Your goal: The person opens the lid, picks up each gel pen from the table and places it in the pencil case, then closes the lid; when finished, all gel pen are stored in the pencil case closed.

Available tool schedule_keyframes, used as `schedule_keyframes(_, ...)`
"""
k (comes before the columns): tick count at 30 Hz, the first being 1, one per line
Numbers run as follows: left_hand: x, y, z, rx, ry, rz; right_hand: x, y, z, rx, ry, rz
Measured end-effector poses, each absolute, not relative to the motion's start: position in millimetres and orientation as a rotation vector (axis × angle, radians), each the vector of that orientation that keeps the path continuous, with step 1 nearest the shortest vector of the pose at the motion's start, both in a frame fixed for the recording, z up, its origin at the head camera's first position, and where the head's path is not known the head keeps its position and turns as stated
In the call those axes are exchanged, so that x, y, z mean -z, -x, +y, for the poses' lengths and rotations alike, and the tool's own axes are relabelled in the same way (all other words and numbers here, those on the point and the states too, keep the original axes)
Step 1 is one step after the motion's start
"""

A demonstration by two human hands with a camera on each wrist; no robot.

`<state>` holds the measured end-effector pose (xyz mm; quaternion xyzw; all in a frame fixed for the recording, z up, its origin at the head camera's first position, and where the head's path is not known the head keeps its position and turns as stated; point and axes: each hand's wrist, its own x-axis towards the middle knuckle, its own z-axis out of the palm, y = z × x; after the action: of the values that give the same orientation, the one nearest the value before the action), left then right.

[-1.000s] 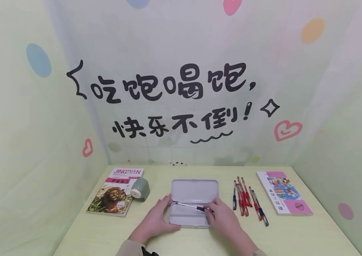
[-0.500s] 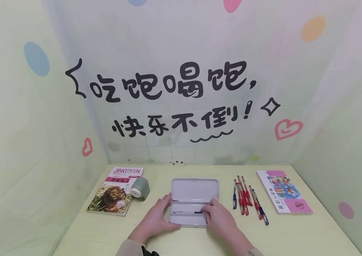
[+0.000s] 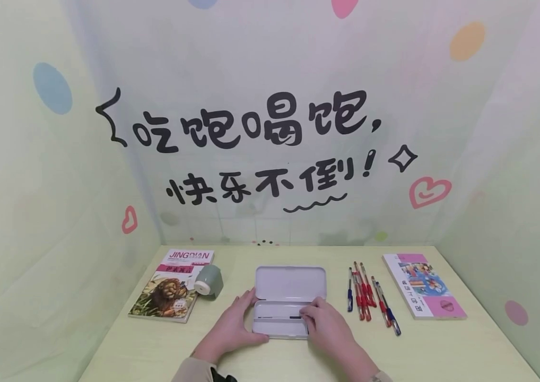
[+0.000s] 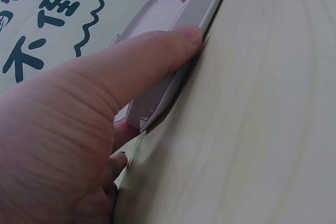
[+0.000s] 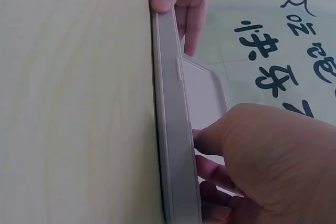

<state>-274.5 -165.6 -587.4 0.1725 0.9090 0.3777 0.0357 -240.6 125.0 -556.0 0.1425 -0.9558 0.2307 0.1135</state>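
A pale lilac pencil case (image 3: pixel 280 328) lies on the table with its lid (image 3: pixel 290 284) raised at the back. My left hand (image 3: pixel 233 328) grips the case's left end, thumb along the front wall and fingers round the side. In the left wrist view, that thumb lies against the wall of the case (image 4: pixel 157 90). Over the right end, my right hand (image 3: pixel 328 327) pinches the dark end of a pen (image 3: pixel 295 317). The pen lies low in the rear compartment, mostly hidden by the divider. In the right wrist view, the right fingers (image 5: pixel 210 169) reach behind the front wall, hiding the pen.
Several red and blue pens (image 3: pixel 365 292) lie loose right of the case. A pink and white book (image 3: pixel 425 289) is at the far right. On the left, a grey-green rounded object with a white knob (image 3: pixel 210 281) stands beside a lion-cover book (image 3: pixel 170 292).
The pen, earlier slanting above the case in my right hand, has gone down into the rear compartment. My right hand has lowered slightly with it; the left hand keeps its place.
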Motion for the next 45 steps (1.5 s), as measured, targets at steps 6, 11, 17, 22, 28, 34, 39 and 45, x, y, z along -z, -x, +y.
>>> schedule_keyframes(6, 588.1, 274.3, -166.0, -1.169, -0.537, 2.799, 556.7, 241.5, 136.7, -0.786, -0.3, -2.781)
schedule_keyframes(11, 589.5, 274.0, -166.2, -1.163, -0.523, 2.797, 552.7, 240.6, 158.4, -0.882, -0.129, -2.796)
schedule_keyframes(17, 590.2, 274.1, -165.8, -1.159, -0.518, 2.799, 550.7, 239.2, 198.7, -0.87, 0.07, -2.786)
schedule_keyframes(22, 590.1, 272.2, -166.8, -1.158, -0.497, 2.794, 555.1, 235.1, 229.7, -0.878, 0.199, -2.801)
schedule_keyframes(28, 588.8, 272.4, -167.0, -1.165, -0.498, 2.786, 558.7, 229.2, 259.9, -0.827, 0.31, -2.815)
schedule_keyframes(34, 589.3, 274.3, -166.0, -1.17, -0.509, 2.785, 555.9, 226.5, 275.7, -0.741, 0.401, -2.886)
schedule_keyframes(39, 589.2, 274.2, -165.9, -1.175, -0.506, 2.778, 556.1, 226.3, 277.3, -0.735, 0.447, -2.93)
schedule_keyframes(45, 589.7, 274.9, -166.4, -1.17, -0.516, 2.782, 556.6, 226.7, 277.9, -0.708, 0.465, -2.971)
